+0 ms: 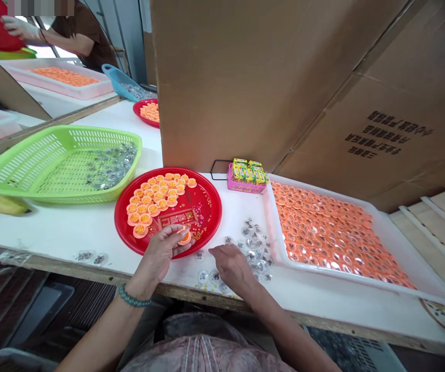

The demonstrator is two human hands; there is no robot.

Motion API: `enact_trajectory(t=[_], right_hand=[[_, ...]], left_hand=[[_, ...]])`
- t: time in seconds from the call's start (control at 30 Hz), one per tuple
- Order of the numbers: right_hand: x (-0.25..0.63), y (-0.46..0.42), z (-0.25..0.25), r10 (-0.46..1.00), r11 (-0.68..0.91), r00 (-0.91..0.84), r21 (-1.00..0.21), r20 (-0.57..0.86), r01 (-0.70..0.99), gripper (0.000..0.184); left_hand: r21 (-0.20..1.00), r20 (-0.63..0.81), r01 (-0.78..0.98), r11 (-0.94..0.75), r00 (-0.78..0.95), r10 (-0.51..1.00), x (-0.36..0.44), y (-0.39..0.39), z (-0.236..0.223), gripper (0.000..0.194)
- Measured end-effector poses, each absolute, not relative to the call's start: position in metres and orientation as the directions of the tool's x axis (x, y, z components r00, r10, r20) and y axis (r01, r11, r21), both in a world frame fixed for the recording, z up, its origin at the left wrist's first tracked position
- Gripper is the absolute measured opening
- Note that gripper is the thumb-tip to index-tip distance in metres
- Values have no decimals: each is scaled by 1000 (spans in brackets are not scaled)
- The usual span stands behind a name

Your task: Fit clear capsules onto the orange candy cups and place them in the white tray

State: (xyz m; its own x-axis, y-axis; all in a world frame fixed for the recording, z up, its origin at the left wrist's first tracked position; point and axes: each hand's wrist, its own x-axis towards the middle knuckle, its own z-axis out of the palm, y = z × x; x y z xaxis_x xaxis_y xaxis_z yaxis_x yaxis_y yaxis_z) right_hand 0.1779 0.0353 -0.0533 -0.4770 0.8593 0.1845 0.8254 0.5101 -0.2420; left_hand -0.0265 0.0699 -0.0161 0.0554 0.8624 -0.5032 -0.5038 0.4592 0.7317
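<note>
My left hand [160, 253], a bead bracelet on its wrist, pinches a round orange piece [184, 237] over the front edge of a red tray [119, 227]. Many similar orange pieces [142, 209] lie on the tray's left and back part. Just right of the tray, my right hand [232, 266] is low over the table with its fingers drawn together; whether something is between them is hidden. Around it lie small clear discs with dark centres [251, 254], some loose near the table's front edge. A white tray [280, 248] to the right holds rows of orange pieces with clear tops.
A green basket [57, 194] of clear discs stands left, with a banana [7, 204] beside it. A pink basket [245, 186] of yellow-green packets sits against a large cardboard sheet [253, 77]. Two discs [90, 257] lie front left. A gloved co-worker [75, 41] is back left.
</note>
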Motion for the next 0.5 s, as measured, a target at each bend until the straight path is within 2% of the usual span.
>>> enact_trajectory(t=[0.1,0.17,0.3,0.4,0.5], right_hand=[[186,39,-47,897,428,-327,-399,296,811,29],[187,42,-40,905,409,-298,-433,303,803,25],[168,40,-37,889,457,-411,-374,200,807,17],[144,34,-46,922,386,-363,-297,132,873,22],[130,30,-54,928,371,-357,-234,104,898,20]], left_hand=[[769,-485,-466,439,24,874,-26,71,-19,19],[774,-474,-477,415,-2,881,-26,71,-20,17],[745,-471,-549,380,-29,881,-28,70,-18,14],[732,-476,-571,370,-40,879,-32,67,-15,13],[730,-490,-567,383,-43,871,-34,64,-15,15]])
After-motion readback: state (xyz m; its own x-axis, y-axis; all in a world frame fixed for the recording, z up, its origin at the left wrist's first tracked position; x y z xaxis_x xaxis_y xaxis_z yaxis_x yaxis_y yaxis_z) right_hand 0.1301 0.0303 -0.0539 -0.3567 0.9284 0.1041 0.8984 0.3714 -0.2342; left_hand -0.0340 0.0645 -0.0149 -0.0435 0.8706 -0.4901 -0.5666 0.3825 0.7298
